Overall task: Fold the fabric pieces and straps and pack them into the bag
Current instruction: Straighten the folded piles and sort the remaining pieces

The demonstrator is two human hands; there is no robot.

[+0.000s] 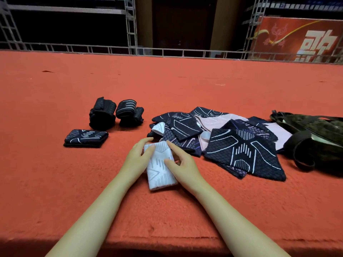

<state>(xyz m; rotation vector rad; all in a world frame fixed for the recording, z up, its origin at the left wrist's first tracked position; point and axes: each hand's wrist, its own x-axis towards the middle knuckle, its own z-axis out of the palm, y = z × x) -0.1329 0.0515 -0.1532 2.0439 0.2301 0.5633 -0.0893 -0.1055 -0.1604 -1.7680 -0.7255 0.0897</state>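
A wide counter [55,182] covered in orange-red felt is seen from above, with fabric laid out across it. Toward the left, a small folded square of dark navy fabric with white line patterns [86,138] is set flat, and just behind it two rolled bundles of black strap with grey stitched bars [115,113] are stood side by side, touching each other.

At the centre front, a folded pale white fabric piece with faint grey line markings [160,167] is held flat on the counter between both hands. The left hand [138,157] is laid along its left edge, fingers straight and resting over the upper left corner. The right hand [181,162] is placed on its right side, fingers gently bent, with the tips pressed on the cloth's face and upper edge.

Just beyond and to the right, a loose heap of unfolded navy and pale pink patterned fabric pieces [241,145] is spread out, overlapping one another. At the far right, a dark green camouflage bag with black straps [315,138] is lying slumped on the counter, touching the heap's edge.

Behind the counter, a metal truss railing [167,51] and a red banner with large white characters [300,39] are visible.
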